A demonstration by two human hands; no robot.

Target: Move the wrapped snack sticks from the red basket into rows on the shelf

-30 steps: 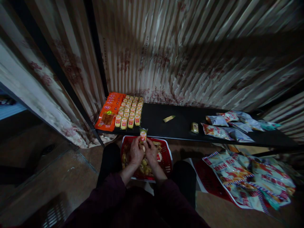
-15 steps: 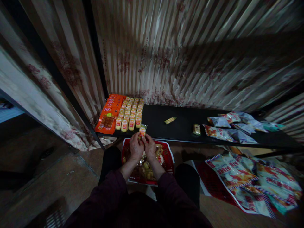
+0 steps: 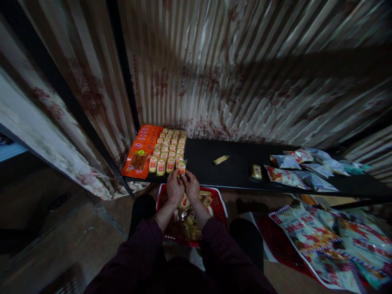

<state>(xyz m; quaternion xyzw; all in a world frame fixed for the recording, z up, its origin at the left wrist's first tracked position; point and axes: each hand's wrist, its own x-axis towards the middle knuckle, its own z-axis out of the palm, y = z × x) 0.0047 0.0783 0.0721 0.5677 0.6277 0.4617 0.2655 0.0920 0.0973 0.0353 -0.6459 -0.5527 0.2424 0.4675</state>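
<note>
My left hand point(image 3: 174, 188) and my right hand point(image 3: 191, 186) are pinched together on one small yellow snack packet point(image 3: 181, 167), held at the front edge of the black shelf point(image 3: 232, 167). The packet sits just right of the front row of matching small packets point(image 3: 167, 151) lined up on the shelf's left end. Orange flat packs point(image 3: 141, 151) lie left of those rows. Below my hands, between my knees, a red basket point(image 3: 221, 208) holds several more loose snack packets.
A single packet point(image 3: 221, 159) and another small one point(image 3: 256, 172) lie mid-shelf. Silvery and red snack bags point(image 3: 298, 169) are heaped at the shelf's right. Large printed bags point(image 3: 324, 239) lie on the floor at right. Corrugated metal wall point(image 3: 232, 69) stands behind.
Both hands rose from over the basket and carried the packet forward and left to the shelf's front edge, beside the rows.
</note>
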